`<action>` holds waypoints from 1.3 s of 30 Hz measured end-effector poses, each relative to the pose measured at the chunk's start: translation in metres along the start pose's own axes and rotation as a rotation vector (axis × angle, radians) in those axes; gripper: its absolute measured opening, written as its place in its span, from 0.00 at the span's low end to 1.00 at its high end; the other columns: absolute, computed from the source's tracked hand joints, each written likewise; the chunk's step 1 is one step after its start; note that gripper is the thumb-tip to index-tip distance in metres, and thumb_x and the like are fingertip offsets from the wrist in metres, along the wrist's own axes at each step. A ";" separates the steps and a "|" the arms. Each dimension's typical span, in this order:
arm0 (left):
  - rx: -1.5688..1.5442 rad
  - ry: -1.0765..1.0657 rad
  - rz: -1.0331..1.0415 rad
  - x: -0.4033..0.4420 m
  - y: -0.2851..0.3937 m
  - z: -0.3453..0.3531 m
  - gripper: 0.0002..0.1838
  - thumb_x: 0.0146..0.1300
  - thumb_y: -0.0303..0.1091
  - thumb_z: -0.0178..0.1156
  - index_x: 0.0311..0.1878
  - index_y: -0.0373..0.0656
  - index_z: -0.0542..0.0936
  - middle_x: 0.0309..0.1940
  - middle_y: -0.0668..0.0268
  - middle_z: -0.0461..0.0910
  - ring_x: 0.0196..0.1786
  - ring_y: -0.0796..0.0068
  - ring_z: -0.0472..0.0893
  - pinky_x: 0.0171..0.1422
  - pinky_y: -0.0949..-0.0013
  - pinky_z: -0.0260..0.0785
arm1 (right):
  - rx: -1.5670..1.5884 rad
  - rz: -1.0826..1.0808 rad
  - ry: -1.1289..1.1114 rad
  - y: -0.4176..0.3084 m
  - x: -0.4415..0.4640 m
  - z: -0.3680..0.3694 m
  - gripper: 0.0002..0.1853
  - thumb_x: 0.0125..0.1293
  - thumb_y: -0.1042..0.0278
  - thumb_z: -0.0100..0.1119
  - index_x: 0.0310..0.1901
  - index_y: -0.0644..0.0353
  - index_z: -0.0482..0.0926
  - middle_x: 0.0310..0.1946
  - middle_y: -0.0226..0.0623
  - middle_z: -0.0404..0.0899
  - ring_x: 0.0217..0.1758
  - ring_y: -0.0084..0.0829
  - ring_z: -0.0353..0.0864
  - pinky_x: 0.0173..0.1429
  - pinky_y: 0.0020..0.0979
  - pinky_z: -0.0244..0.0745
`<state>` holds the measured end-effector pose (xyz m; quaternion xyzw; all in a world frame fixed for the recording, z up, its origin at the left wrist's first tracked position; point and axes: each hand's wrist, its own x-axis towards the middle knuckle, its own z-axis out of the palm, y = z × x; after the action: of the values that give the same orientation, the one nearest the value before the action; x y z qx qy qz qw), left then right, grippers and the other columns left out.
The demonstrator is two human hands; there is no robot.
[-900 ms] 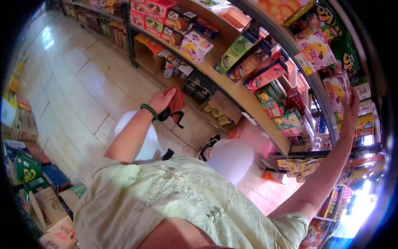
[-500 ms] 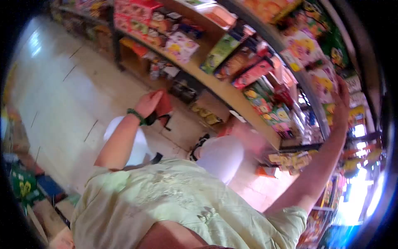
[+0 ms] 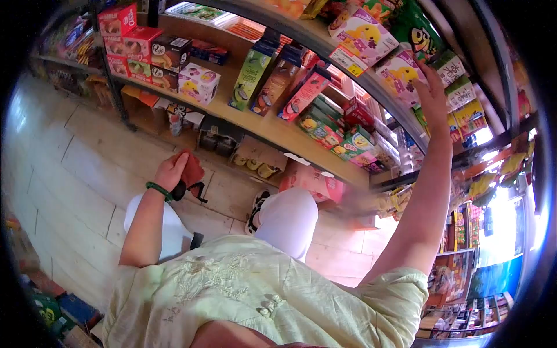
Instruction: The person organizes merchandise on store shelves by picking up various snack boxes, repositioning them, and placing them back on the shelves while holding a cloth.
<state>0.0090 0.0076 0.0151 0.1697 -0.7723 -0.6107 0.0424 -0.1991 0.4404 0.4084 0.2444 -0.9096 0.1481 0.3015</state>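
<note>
My left hand (image 3: 170, 172), with a dark green bracelet on its wrist, is closed around a crumpled reddish-brown cloth (image 3: 193, 170). It hangs low, over the floor in front of the shelves. A dark strap or cord dangles below the cloth. My right hand (image 3: 432, 97) reaches up to the top shelf and grips the right edge of a white and purple box (image 3: 400, 76) with a yellow cartoon figure. Some of its fingers are hidden behind the box edge. A matching box (image 3: 365, 37) stands just left of it, above a price tag (image 3: 349, 60).
The shelf below (image 3: 272, 119) holds tall green, brown and pink boxes (image 3: 252, 75), and red cartons (image 3: 125, 43) farther left. Small green-white packs (image 3: 458, 93) sit right of my right hand. A pink package (image 3: 313, 182) lies near my knee. Hanging packets (image 3: 487, 180) are at right.
The view has shifted and become sharper, with more of the left shelves showing. My right hand stays at the same box, and my left hand still has the cloth.
</note>
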 end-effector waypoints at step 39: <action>1.001 -0.597 -0.265 -0.013 -0.154 0.068 0.17 0.60 0.42 0.50 0.44 0.41 0.78 0.43 0.57 0.79 0.45 0.59 0.78 0.51 0.58 0.69 | 2.093 1.284 -1.031 -0.148 -0.270 0.347 0.24 0.56 0.64 0.62 0.55 0.56 0.70 0.49 0.37 0.76 0.51 0.36 0.76 0.54 0.37 0.73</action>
<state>0.0349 0.0450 -0.1473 0.0848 -0.9170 -0.1938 -0.3382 -0.0965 0.2685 -0.0098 -0.0822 -0.3303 0.7789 -0.5268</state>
